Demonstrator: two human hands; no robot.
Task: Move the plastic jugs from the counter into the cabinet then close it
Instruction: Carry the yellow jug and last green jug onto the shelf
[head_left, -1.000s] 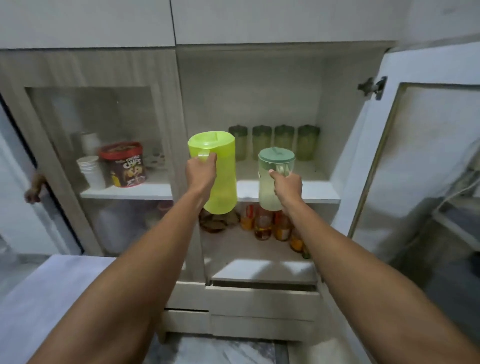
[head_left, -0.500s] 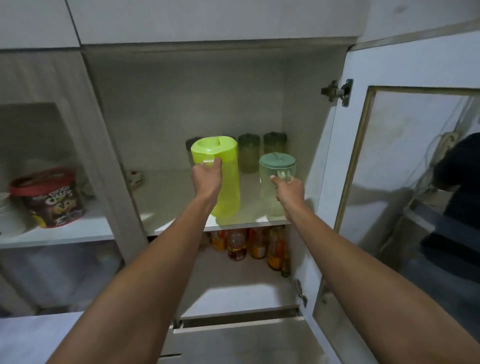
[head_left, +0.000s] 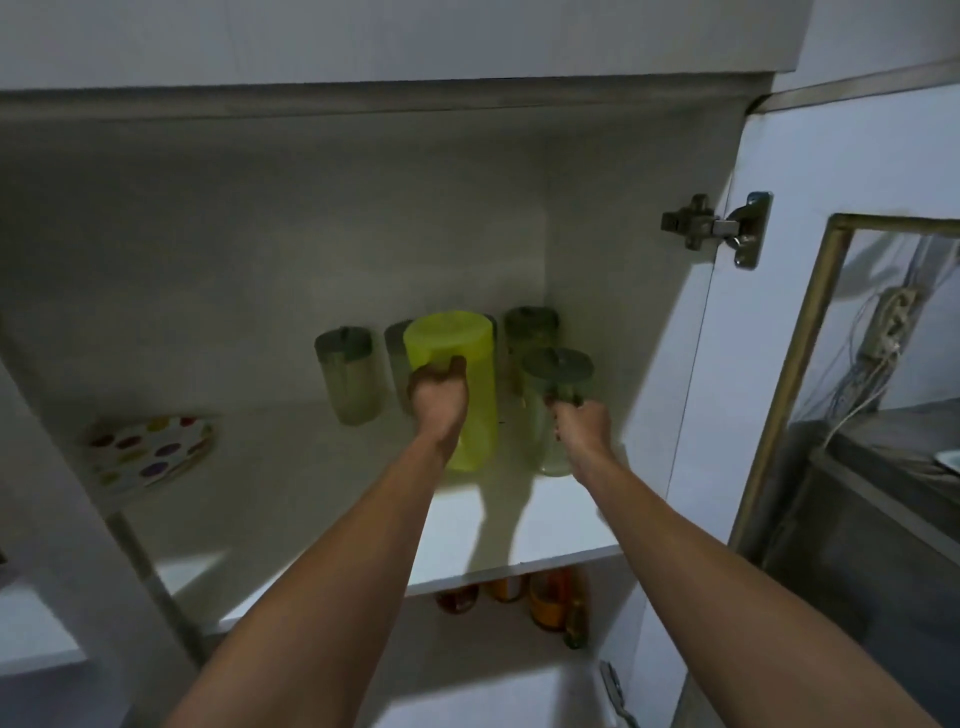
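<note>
on the cabinet shelf, both hands grip jugs.

Single head view, close, facing forward into the open cabinet, slightly above its shelf

My left hand and right hand are bare, as are both forearms up to the frame edge. I wear no sleeve, glove, watch, ring or band on any visible part.
</note>
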